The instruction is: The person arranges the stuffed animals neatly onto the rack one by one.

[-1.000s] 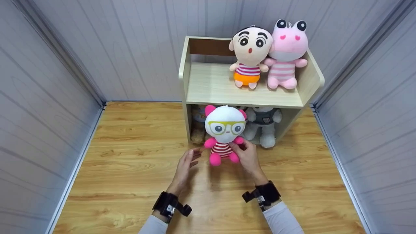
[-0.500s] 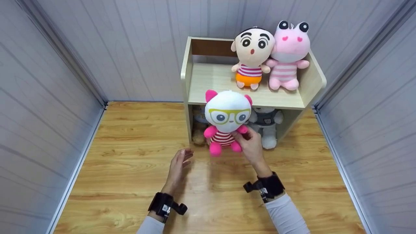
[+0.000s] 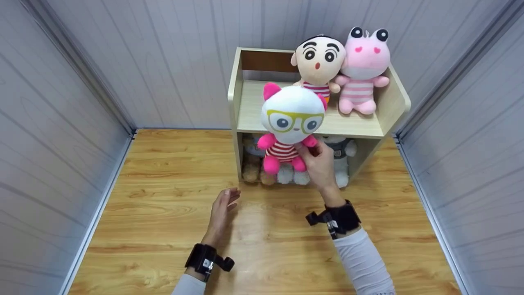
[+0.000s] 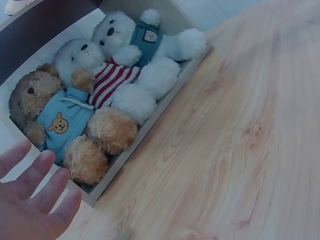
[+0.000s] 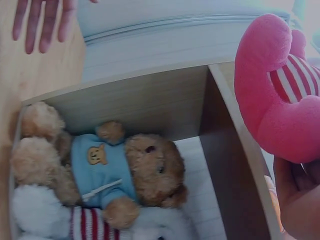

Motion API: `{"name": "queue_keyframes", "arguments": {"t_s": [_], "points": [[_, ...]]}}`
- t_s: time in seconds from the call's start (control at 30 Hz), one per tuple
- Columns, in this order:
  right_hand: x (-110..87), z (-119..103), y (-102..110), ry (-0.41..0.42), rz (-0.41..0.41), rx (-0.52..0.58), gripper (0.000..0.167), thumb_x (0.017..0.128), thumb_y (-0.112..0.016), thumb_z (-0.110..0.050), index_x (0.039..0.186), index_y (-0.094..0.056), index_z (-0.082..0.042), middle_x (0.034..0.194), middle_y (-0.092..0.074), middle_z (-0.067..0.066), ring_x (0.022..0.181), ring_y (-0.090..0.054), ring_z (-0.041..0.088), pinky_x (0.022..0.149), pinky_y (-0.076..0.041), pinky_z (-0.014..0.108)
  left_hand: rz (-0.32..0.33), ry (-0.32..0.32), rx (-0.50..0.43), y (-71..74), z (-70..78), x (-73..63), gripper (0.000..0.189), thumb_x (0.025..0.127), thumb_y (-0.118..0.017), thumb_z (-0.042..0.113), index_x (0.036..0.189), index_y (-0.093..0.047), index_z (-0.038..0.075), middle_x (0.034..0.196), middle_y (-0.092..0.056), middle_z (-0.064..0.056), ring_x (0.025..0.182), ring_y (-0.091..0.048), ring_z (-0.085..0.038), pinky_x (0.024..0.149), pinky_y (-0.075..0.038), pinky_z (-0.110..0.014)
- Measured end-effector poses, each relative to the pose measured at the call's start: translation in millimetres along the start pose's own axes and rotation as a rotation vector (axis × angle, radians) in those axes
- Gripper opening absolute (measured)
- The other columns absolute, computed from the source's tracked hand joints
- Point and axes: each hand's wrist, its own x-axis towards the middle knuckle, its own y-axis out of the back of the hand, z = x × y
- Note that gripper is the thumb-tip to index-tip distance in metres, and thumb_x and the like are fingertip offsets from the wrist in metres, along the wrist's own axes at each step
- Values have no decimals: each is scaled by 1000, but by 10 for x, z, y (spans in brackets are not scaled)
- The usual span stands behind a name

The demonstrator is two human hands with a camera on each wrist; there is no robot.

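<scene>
A plush panda [image 3: 292,119] with pink ears, yellow glasses and a red striped body is held up in front of the shelf unit [image 3: 258,100]. My right hand [image 3: 321,164] grips it at its side, thumb on the striped belly. In the right wrist view the pink legs of the panda [image 5: 272,100] show above the fingers. My left hand [image 3: 221,209] is held out over the floor with relaxed fingers and nothing in it. The left wrist view has that left hand [image 4: 37,195] near the corner of the lower compartment.
On the top shelf sit a plush boy [image 3: 319,61] in orange shorts, partly behind the panda, and a pink plush frog [image 3: 362,73]. Below lie a brown bear [image 4: 75,120] in a blue hoodie, a white bear in stripes [image 4: 112,82] and another in a dark top [image 4: 145,42].
My right hand has lifted the panda from in front of the lower compartment to the height of the top shelf's edge. My left hand has drawn away to the left and down.
</scene>
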Motion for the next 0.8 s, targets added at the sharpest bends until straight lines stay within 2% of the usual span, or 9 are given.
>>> {"name": "queue_keyframes", "arguments": {"t_s": [0.23, 0.53, 0.8], "points": [[292, -117, -105, 45, 4, 37, 22, 95, -74, -8, 112, -72, 7, 100, -75, 13, 90, -70, 16, 79, -55, 27, 2, 7, -18, 6, -6, 3, 53, 115, -32, 34, 138, -51, -10, 142, -56, -31, 134, -52, -45, 114, -39, -60], [568, -193, -222, 29, 7, 48, 23, 97, -72, -10, 115, -70, 4, 103, -74, 10, 92, -68, 17, 82, -54, 29, 1, 17, -33, 4, -26, -11, 53, 115, -32, 33, 139, -50, -10, 144, -52, -34, 136, -50, -44, 115, -36, -60], [832, -246, -388, 18, -2, 62, 26, 98, -70, -11, 119, -68, 5, 108, -72, 14, 97, -67, 18, 86, -53, 30, -10, 14, -56, 2, -67, -24, 55, 115, -33, 35, 140, -49, -11, 144, -51, -33, 138, -46, -47, 117, -33, -61]]}}
